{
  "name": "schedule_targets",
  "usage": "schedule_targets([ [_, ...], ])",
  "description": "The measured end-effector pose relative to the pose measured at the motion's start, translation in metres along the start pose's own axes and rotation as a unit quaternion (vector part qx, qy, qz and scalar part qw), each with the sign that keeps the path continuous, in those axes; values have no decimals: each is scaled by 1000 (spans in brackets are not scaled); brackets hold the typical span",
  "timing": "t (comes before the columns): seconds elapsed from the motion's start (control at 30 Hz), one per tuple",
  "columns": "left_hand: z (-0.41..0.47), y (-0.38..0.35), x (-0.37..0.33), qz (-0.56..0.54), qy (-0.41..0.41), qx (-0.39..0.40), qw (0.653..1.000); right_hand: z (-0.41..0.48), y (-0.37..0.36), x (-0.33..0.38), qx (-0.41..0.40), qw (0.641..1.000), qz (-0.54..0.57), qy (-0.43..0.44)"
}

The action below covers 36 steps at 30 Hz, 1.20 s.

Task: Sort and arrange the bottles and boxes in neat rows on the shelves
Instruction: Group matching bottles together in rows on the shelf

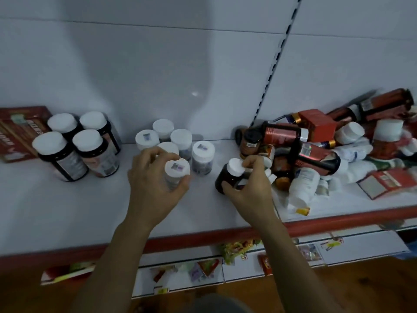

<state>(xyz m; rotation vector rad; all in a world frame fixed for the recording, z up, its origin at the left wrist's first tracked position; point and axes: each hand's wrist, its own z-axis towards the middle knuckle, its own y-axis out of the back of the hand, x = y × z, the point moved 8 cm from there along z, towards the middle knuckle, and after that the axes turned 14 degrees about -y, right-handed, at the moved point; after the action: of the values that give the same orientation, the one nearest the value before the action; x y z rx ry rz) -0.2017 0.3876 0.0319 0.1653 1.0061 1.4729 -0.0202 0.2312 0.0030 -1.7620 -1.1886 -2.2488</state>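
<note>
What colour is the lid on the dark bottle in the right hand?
White; the head view shows the round lid on the dark brown bottle.

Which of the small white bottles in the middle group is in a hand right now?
The frontmost white bottle, gripped by the left hand; no hand touches the others behind it.

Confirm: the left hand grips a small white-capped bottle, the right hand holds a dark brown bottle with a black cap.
Wrong on one point: in the head view the dark brown bottle in the right hand has a white cap, not black. The left hand does grip a small white-capped bottle.
</note>
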Motion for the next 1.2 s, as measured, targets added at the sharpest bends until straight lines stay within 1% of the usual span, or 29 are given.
schedule_targets([
  [0.07, -9, 2, -3, 14, 20, -40, 999, 6, -7, 3, 9, 998, -12, 64],
  [0.17, -15, 3, -20, 16, 12, -94, 995, 8, -8, 7, 31, 993, -22, 112],
  [0.23, -14, 0, -38, 14, -4, -107, 994, 7, 7, 6, 15, 993, -22, 117],
  [0.3, -5, -5, -58, 6, -33, -107, 994, 12, 36, 3, -36, 994, -15, 100],
  [0.37, 14, -18, -78, -5, -77, -79, 994, 23, 68, 3, -88, 992, -37, 87],
  [0.43, 38, -39, -90, -17, -108, -20, 994, 37, 95, 3, -123, 986, -70, 88],
  [0.53, 69, -73, -100, -23, -122, 60, 990, 51, 140, 1, -183, 973, -108, 90],
  [0.57, 78, -82, -103, -26, -123, 79, 989, 54, 154, -4, -194, 970, -127, 79],
  [0.63, 96, -100, -106, -23, -122, 122, 985, 64, 171, -27, -171, 969, -176, 12],
  [0.7, 114, -122, -107, -5, -120, 170, 978, 71, 174, -53, -106, 969, -215, -51],
  [0.73, 124, -133, -108, 7, -124, 187, 975, 73, 171, -62, -79, 969, -227, -61],
  [0.8, 140, -156, -115, 29, -146, 217, 965, 75, 166, -72, -53, 969, -232, -61],
  [0.9, 155, -196, -126, 81, -176, 308, 931, 80, 167, -79, -33, 974, -211, -76],
  [0.97, 162, -220, -131, 98, -190, 354, 911, 83, 171, -81, -14, 980, -183, -78],
  [1.03, 167, -235, -133, 111, -201, 368, 901, 85, 180, -81, -6, 984, -162, -68],
  [1.07, 170, -239, -133, 113, -206, 363, 902, 86, 184, -80, -3, 986, -158, -60],
  [1.13, 177, -237, -133, 81, -207, 334, 916, 86, 193, -82, -9, 990, -137, -45],
  [1.2, 185, -222, -133, 1, -168, 285, 944, 85, 202, -85, -37, 996, -71, -46],
])
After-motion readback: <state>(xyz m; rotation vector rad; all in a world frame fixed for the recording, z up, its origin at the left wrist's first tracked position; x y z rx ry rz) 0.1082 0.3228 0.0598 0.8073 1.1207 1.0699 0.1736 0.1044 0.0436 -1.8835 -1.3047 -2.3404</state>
